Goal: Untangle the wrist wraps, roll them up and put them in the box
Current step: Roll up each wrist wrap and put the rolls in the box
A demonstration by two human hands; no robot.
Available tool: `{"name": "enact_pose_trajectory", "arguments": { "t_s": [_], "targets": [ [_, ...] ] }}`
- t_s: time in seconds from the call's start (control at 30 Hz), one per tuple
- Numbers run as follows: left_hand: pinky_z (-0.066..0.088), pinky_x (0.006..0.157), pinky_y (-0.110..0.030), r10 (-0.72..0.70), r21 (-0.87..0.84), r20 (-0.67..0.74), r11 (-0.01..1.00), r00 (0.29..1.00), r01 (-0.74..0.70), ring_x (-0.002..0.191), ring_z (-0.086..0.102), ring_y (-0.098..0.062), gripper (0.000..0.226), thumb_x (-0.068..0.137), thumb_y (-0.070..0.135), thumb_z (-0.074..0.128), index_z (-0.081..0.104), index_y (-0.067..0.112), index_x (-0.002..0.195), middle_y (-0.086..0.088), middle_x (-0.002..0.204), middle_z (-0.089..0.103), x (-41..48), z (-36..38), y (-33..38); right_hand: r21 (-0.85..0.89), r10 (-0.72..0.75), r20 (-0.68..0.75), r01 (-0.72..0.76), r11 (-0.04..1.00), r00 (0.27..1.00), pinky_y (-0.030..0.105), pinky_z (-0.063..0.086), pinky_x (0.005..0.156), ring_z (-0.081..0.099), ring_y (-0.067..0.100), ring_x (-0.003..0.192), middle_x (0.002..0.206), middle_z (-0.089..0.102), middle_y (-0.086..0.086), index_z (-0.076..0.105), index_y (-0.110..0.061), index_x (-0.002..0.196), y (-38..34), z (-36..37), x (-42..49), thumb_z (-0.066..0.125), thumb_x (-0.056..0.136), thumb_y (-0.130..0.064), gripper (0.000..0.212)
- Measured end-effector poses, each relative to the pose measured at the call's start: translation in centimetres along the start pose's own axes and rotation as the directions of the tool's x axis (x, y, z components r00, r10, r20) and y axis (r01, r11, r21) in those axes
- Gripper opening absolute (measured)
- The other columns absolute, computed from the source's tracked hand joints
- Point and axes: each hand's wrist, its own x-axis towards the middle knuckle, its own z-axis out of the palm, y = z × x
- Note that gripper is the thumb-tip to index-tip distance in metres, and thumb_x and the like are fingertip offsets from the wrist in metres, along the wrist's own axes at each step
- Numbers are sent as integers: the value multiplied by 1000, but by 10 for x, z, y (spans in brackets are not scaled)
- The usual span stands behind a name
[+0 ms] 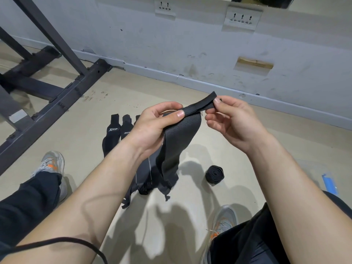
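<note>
L hand (156, 124) & R hand (230, 121) grip pinched tight on wrap (182, 134) end.

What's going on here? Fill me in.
A person sitting on the floor holds one black wrist wrap up in both hands. The left hand pinches its top edge and the right hand pinches the narrow end, with the rest hanging down. One rolled wrap already sits on the floor to the right. More unrolled wraps lie behind the hands. No box is in view.
</note>
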Motion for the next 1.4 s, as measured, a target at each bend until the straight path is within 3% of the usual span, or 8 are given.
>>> {"name": "enact_pose_trajectory", "arguments": {
  "t_s": [0.2,0.5,0.6,0.7,0.93,1.13,1.3,1.4],
  "targets": [
    [57,69,-24,23,47,73,999,997,-26,72,70,-18,20,79,0,77,70,11,94,-5,87,72,4,-7,-1,31,62,-12,-62,998,998,24,54,53,61,16,54,77,66,7,69,-7,93,-3,0,-1,54,99,-3,17],
    [55,67,-24,38,177,-80,984,996,-23,72,70,-16,16,87,-3,73,73,12,93,0,87,74,5,-5,-6,-46,23,17,-22,999,1000,28,55,60,67,21,70,88,67,3,68,-8,99,-7,-6,0,60,98,-37,31],
    [55,76,-27,59,209,-95,977,994,-38,80,70,-18,17,86,-3,74,73,12,93,-1,89,74,5,-3,-9,-191,-28,40,35,981,999,29,56,66,69,20,73,86,67,4,68,-10,94,-1,-4,0,77,85,-18,15],
    [54,81,-24,123,317,-128,945,984,-77,85,69,-12,18,85,-2,78,74,13,92,3,88,74,6,0,-11,-200,-69,-38,60,978,997,26,56,64,67,17,64,73,66,2,67,-11,89,2,-2,1,77,81,4,19],
    [53,76,-20,258,466,-237,876,937,-123,79,68,-6,20,79,6,85,73,22,83,8,83,74,10,15,-22,-424,-373,-227,254,869,900,25,55,68,65,11,63,73,70,0,59,-23,92,18,15,0,83,77,2,37],
    [59,87,-33,239,417,-260,902,935,-115,94,75,-20,19,70,21,85,74,22,85,-3,93,79,12,18,-30,-701,-567,-77,360,616,820,18,46,64,62,6,72,78,66,-13,65,-30,73,34,22,-2,83,75,-8,30],
    [56,90,-29,168,301,-129,946,977,-123,93,75,-20,20,87,-2,76,73,18,90,-7,95,78,7,13,-24,-681,-497,-19,353,642,867,10,38,73,52,-6,83,92,55,-15,68,-37,73,29,19,-2,91,72,-23,28],
    [56,91,-32,100,195,-82,977,992,-82,93,73,-25,18,93,-5,67,73,11,98,-11,94,76,8,10,-21,-640,-451,0,347,686,892,14,42,76,56,2,91,97,55,-12,68,-39,72,28,17,0,93,70,-24,29]
  ]
}}
